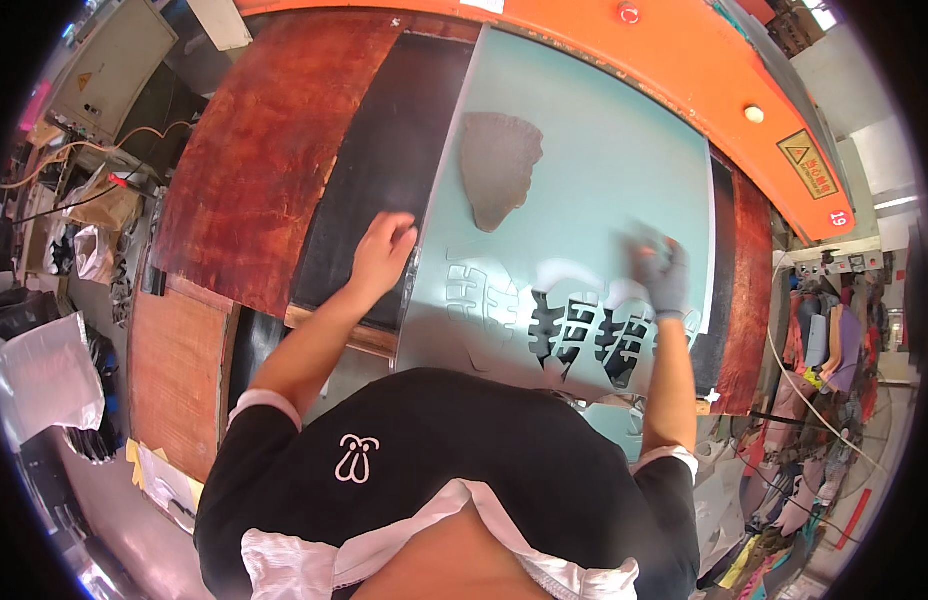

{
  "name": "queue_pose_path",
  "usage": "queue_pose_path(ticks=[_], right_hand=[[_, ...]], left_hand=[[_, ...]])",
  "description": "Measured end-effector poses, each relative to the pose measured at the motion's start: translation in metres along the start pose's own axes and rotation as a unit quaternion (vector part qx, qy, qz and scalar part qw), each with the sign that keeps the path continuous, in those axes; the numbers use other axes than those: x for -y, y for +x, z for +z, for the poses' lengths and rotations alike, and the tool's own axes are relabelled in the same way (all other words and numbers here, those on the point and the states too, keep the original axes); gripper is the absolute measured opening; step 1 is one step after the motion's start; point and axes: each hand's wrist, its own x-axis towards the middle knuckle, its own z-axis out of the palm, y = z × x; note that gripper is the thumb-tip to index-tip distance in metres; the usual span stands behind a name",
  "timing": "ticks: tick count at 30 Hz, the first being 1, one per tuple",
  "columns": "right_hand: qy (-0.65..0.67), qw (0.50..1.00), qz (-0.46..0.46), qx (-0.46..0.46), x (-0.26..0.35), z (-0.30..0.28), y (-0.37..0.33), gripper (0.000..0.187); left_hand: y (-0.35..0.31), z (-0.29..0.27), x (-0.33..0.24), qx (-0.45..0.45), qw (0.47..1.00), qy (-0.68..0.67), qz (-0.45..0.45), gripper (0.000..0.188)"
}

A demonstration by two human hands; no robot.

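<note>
A pale teal sheet lies over the dark work surface in front of me. Sole-like shapes with several slots are cut through its near part, and a dark cut-out shows black beneath. Upon the sheet's left side rests a flat grey-brown piece with one ragged edge. My left hand, bare, is beside the sheet's left edge, its fingers loosely bent and apart, with nothing visible in them. My right hand, in a grey glove, is over the sheet's right part near the cut-outs. Motion smears its fingers.
An orange machine beam with a red button crosses the far side. Reddish-brown boards flank the black surface. At right hang many coloured scraps; a grey cabinet stands far left.
</note>
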Motion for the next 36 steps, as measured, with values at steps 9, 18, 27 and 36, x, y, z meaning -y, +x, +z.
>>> queue_pose_path(ticks=[9, 18, 27, 36], right_hand=[[-0.135, 0.946, -0.249, 0.157, 0.147, 0.157, -0.007, 0.1], [-0.029, 0.96, -0.269, 0.072, 0.149, 0.172, -0.017, 0.1], [-0.042, 0.963, -0.262, 0.055, 0.153, 0.173, -0.022, 0.093], [-0.077, 0.961, -0.257, 0.065, 0.152, 0.173, -0.023, 0.098]], left_hand=[[0.184, 0.082, 0.029, 0.069, 0.964, -0.234, -0.105, 0.041], [0.197, 0.084, 0.039, 0.147, 0.878, -0.414, -0.191, 0.043], [0.197, 0.074, 0.03, 0.166, 0.891, -0.373, -0.198, 0.045], [0.2, 0.075, 0.026, 0.159, 0.906, -0.336, -0.201, 0.05]])
